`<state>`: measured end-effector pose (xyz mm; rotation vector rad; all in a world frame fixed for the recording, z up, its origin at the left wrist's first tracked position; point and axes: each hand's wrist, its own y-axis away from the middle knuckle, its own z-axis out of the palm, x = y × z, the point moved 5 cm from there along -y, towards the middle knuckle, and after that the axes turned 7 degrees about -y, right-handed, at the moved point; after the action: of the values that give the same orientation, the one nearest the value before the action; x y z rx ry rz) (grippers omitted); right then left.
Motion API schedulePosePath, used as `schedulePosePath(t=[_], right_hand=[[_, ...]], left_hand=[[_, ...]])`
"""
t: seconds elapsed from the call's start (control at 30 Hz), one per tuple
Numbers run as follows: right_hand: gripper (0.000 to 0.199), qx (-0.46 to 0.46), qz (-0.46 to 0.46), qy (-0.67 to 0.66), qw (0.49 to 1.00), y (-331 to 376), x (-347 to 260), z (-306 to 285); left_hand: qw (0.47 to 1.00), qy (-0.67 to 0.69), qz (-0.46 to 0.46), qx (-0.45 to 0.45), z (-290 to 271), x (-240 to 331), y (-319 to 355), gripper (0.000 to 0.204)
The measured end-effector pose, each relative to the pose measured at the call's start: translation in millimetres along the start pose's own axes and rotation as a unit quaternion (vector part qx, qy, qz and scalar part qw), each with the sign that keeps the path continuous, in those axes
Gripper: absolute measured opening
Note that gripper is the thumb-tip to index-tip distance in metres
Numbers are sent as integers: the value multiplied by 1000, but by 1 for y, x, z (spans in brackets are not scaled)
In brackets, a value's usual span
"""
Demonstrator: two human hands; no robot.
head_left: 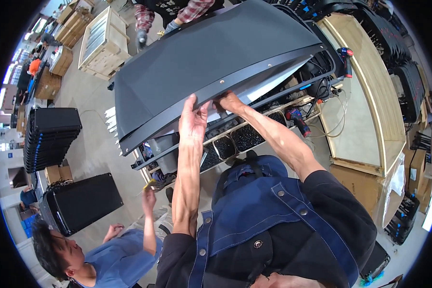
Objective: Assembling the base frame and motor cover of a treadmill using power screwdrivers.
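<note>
A large dark grey panel (201, 48) lies tilted over a black tubular frame (273, 96), its near lip raised. Several small round fasteners dot that lip. My left hand (193, 120) is at the near edge, palm toward me, with its fingers closed on the lip. Just right of it, my right hand (231, 102) reaches under the same lip; its fingertips are hidden in shadow there. A pale sheet (269, 84) shows in the gap beneath the panel. Below the frame, open bins (224, 148) hold many small dark parts.
A red and blue power drill (297, 121) hangs near the bins, and another drill (345, 60) sits at the frame's right corner. A wooden crate (365, 96) stands right. Across the panel are a co-worker's gloved hands (172, 26). A person in blue (120, 259) is close at lower left.
</note>
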<state>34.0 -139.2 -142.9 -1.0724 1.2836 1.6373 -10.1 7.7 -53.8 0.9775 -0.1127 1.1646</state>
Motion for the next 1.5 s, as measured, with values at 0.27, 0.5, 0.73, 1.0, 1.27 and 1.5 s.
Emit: schedulePosePath(t=[0.27, 0.5, 0.73, 1.0, 1.27, 1.5], right_hand=[[32, 59, 9, 265, 962, -36, 41, -32], [37, -64, 73, 43, 994, 15, 16, -105], [26, 115, -88, -419, 896, 82, -38, -313], [35, 282, 25, -165, 945, 87, -62, -417], [37, 236, 13, 124, 964, 145, -65, -382], [48, 230, -37, 263, 936, 137, -58, -384]], left_hand=[[995, 63, 67, -39, -1, -21, -1, 21], [998, 1, 52, 19, -8, -46, -3, 32], [983, 91, 113, 114, -40, -45, 12, 47], [978, -3, 144, 153, -75, -61, -6, 44], [938, -73, 187, 284, -119, -55, 26, 32], [931, -106, 214, 276, -124, -61, 33, 34]])
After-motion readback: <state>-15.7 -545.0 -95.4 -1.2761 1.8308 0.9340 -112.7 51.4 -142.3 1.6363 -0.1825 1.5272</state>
